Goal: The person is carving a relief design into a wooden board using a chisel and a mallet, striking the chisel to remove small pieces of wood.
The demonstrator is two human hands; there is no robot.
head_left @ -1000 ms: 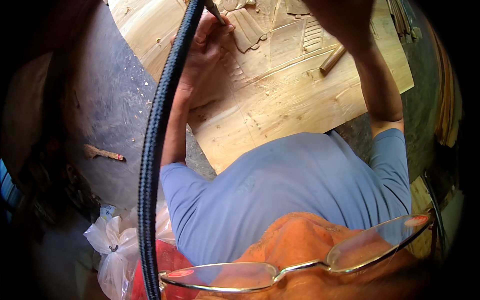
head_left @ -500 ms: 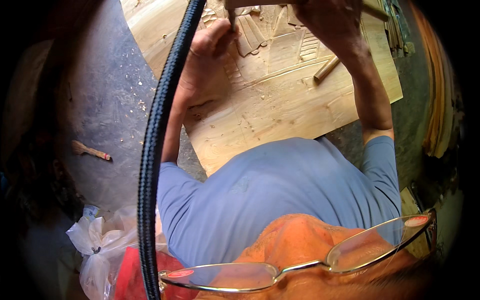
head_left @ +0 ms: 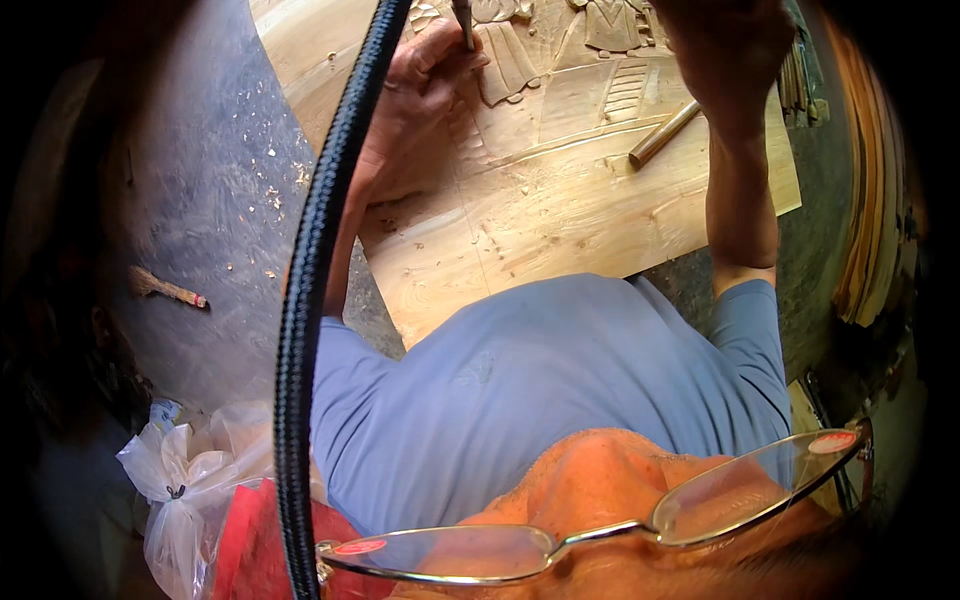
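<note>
I count one carved wooden panel [head_left: 560,200] lying flat in front of the person, its relief figures toward the top of the head view. The left hand [head_left: 415,95] rests on the panel's upper left part, fingers curled tight around one thin metal chisel [head_left: 463,22] whose tip meets the carving. The right hand [head_left: 725,45] is above the panel's upper right; it looks clenched, but its fingers are cut off by the frame edge, so I cannot tell what they grip. One loose round wooden handle [head_left: 663,133] lies on the panel just left of the right forearm. I note one thick black cord [head_left: 310,270] hanging across the left of the view, one small stick [head_left: 168,289] on the grey floor well apart from the panel, one white plastic bag [head_left: 185,480] at lower left, and one pair of spectacles [head_left: 600,520] at the bottom edge.
</note>
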